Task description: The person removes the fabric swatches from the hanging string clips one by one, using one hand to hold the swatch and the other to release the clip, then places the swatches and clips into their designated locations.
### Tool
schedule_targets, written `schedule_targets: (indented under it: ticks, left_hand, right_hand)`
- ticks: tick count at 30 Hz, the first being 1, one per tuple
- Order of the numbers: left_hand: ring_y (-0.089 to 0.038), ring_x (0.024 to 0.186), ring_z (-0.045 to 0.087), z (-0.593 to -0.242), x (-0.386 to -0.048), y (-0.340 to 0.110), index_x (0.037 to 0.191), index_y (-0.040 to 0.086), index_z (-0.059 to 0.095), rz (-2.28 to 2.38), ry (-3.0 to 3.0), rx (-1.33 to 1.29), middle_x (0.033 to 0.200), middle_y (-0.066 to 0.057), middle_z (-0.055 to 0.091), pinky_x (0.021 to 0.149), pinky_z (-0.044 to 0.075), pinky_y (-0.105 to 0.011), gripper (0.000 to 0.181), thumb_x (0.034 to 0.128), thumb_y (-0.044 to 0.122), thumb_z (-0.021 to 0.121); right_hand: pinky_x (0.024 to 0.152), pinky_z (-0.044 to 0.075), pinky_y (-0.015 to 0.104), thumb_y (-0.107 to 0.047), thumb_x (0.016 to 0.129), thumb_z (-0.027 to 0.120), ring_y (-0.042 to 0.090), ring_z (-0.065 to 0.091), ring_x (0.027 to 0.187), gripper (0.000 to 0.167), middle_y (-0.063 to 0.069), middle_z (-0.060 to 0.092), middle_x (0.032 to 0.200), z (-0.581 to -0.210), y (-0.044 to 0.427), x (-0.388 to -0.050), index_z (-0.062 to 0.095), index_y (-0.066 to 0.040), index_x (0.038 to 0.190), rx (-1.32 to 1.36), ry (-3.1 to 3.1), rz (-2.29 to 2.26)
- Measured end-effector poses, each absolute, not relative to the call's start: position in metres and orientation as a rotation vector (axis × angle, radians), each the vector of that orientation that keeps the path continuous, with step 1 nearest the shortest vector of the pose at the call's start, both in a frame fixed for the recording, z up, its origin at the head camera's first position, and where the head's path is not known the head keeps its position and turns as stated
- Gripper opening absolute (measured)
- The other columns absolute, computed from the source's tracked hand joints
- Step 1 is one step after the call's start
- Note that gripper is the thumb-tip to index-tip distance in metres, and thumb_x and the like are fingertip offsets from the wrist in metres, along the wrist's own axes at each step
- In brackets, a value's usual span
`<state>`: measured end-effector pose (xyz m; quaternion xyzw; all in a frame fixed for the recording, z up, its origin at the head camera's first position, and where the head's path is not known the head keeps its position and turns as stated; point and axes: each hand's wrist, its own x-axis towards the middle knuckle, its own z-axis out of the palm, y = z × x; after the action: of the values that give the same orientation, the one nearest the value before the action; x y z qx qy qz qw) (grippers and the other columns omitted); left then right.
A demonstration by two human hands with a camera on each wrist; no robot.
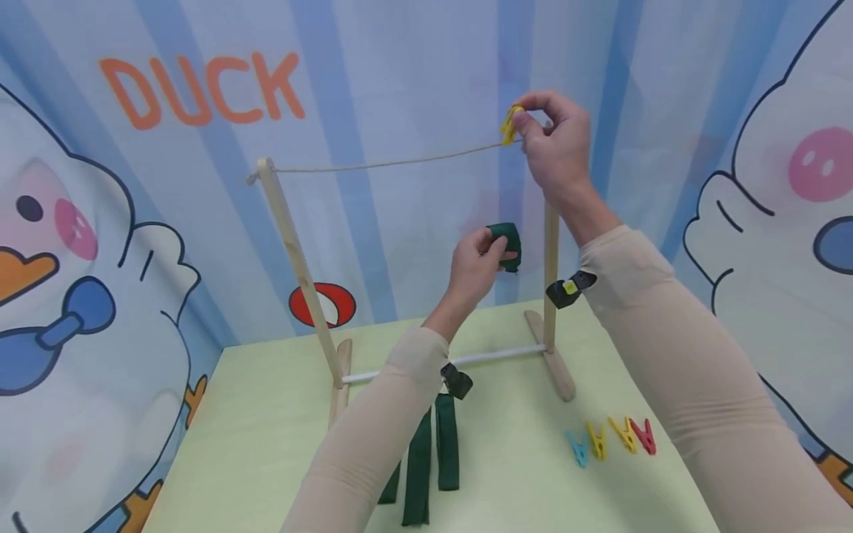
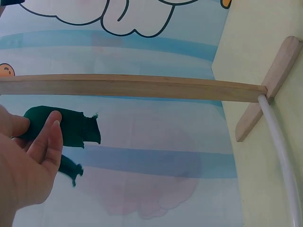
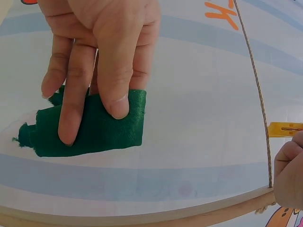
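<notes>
My left hand point(image 1: 474, 265) pinches a folded green cloth strip point(image 1: 510, 244) below the rope. In the right wrist view the thumb lies over the green cloth point(image 3: 109, 127), whose frayed ends stick out to the left. Higher up, my right hand point(image 1: 558, 144) pinches a yellow clothespin point(image 1: 509, 127) near the right end of the rope point(image 1: 400, 164). The clothespin's tip meets the rope; whether its jaws are clipped over it I cannot tell. The rope runs between two wooden posts and sags slightly.
The left post point(image 1: 296, 259) and right post point(image 1: 551, 274) stand on wooden feet joined by a white rod point(image 1: 500, 356). Several green cloth strips point(image 1: 448, 444) lie on the pale yellow table point(image 1: 220, 437). Several clothespins, including a blue one point(image 1: 577, 448), lie at the right front.
</notes>
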<state>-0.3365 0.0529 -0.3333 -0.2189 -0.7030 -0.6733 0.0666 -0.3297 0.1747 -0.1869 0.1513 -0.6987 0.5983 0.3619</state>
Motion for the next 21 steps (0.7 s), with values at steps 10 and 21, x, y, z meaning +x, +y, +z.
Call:
schedule_targets:
  ticks: [10,21]
  left_hand:
    - [-0.023,0.089,0.073,-0.337,-0.331,0.046,0.104,-0.003,0.063,-2.038,-2.095,-0.684,0.105,-0.018,0.072,0.081,0.055,-0.050,0.017,0.1035,0.013,0.056]
    - [-0.023,0.091,0.073,-0.352,-0.327,0.025,0.103,-0.002,0.061,-2.024,-2.123,-0.722,0.093,-0.021,0.070,0.077,0.058,-0.039,0.018,0.1042,0.015,0.055]
  right_hand:
    - [0.051,0.035,0.023,-0.010,0.099,0.062,0.015,0.041,0.049,0.011,0.004,0.065,0.106,-0.191,0.178,-0.324,0.071,-0.005,0.104,0.423,-1.771,1.586]
    - [0.053,0.039,0.022,-0.006,0.100,0.060,0.018,0.043,0.056,0.015,0.007,0.062,0.101,-0.208,0.186,-0.301,0.065,-0.001,0.113,0.531,-1.759,1.596]
